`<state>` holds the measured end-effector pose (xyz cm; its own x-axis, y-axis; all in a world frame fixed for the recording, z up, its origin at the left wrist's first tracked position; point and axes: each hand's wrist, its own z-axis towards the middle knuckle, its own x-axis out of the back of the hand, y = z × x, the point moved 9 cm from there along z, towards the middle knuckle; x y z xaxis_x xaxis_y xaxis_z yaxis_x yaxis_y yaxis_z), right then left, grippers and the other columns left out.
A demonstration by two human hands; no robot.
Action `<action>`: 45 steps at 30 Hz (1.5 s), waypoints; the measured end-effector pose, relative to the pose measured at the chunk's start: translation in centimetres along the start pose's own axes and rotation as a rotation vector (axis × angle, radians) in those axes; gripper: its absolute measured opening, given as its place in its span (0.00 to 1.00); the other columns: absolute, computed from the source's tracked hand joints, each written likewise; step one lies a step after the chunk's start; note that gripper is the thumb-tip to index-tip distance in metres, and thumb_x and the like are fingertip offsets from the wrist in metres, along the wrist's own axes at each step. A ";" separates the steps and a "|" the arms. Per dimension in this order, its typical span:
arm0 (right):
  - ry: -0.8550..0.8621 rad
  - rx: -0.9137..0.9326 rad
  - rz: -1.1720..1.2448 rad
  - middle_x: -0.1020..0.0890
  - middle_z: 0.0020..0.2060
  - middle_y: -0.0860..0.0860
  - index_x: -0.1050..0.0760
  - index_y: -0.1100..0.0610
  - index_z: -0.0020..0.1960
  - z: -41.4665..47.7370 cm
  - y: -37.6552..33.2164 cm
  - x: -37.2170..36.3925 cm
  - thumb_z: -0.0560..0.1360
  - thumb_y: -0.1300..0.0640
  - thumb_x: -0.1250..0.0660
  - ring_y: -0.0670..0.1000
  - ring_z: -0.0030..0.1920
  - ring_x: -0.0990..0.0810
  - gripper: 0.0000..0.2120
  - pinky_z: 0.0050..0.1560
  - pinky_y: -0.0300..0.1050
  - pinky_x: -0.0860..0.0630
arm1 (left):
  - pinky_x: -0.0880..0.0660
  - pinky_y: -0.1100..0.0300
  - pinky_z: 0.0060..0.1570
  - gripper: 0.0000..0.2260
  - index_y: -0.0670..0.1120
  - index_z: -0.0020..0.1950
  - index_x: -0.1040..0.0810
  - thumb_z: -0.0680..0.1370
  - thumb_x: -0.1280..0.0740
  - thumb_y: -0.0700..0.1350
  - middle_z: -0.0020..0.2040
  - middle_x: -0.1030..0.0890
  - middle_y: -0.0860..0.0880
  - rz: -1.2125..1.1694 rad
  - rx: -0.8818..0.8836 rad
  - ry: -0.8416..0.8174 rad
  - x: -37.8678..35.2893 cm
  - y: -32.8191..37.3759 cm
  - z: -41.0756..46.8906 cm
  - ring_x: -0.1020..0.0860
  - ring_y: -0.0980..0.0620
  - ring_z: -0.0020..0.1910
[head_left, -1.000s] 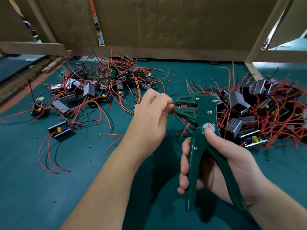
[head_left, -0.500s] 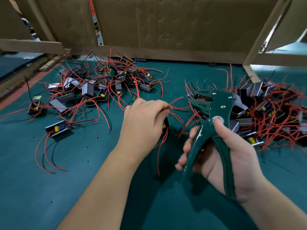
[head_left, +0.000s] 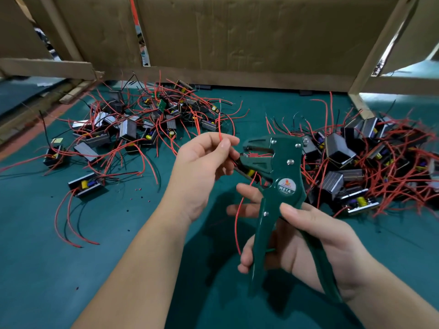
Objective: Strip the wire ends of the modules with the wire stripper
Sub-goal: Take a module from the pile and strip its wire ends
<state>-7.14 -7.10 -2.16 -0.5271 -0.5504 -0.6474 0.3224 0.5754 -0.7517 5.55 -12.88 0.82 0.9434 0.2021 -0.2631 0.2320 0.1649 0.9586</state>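
Observation:
My right hand [head_left: 306, 241] grips the handles of a dark green wire stripper [head_left: 273, 176], its jaws pointing left and slightly apart. My left hand [head_left: 204, 167] pinches a thin red wire [head_left: 220, 136] between thumb and fingers just left of the jaws. A small black module [head_left: 247, 172] with a yellow part hangs behind the jaws, mostly hidden by both hands; another of its red wires dangles down past my right fingers. A heap of modules with red wires [head_left: 133, 129] lies at the left, a second heap [head_left: 361, 162] at the right.
The work surface is a teal mat [head_left: 71, 269]. Cardboard panels [head_left: 237, 36] and wooden bars wall off the back. A single module [head_left: 86, 185] lies apart at the near left, with small bits of red insulation [head_left: 140, 189] scattered beside it.
The stripper has swung back toward my left hand and its jaws now sit beside my fingers. My left hand rose and now holds a red wire end upright.

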 end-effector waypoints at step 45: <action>0.180 0.095 0.255 0.20 0.51 0.70 0.27 0.69 0.52 0.2 -2.3 3.3 0.54 0.61 0.21 0.63 0.36 0.19 0.31 0.40 0.60 0.20 | 0.51 0.62 0.66 0.29 0.54 0.78 0.48 0.78 0.44 0.56 0.78 0.44 0.56 1.088 -0.441 0.227 3.9 3.3 0.5 0.44 0.52 0.74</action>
<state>-9.43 -10.36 -2.59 -0.5474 -0.2750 -0.7904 0.5294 0.6177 -0.5816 10.09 -12.08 3.02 0.5202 0.5999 0.6078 -0.8060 0.1095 0.5818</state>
